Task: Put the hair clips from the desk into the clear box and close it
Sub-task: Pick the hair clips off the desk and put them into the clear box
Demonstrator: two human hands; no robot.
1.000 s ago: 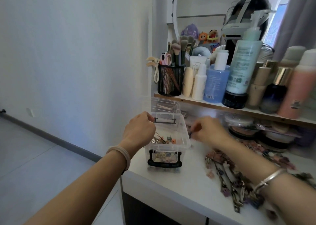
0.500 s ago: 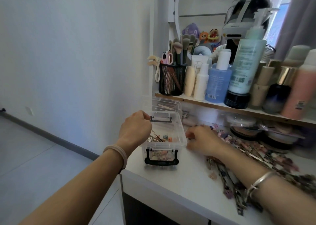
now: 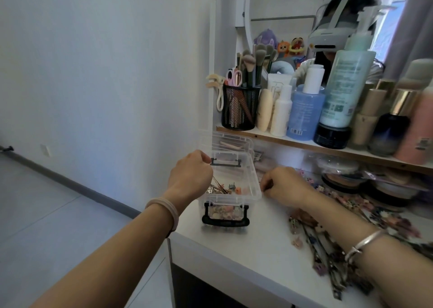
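Your left hand [image 3: 189, 176] hangs over the left side of the clear box [image 3: 254, 181], so only the right and far part of its mouth is free from above. Your right hand [image 3: 283, 186] lies on the table [image 3: 246, 244] just beside the box's right wall and blocks that side. Behind the box a second clear container [image 3: 234, 141] and the low shelf [image 3: 293, 141] close off the back, leaving little headroom there. To the right, the hair clips [image 3: 323, 249] litter the surface. The open lane is the bare strip in front of the box, from the table's near edge.
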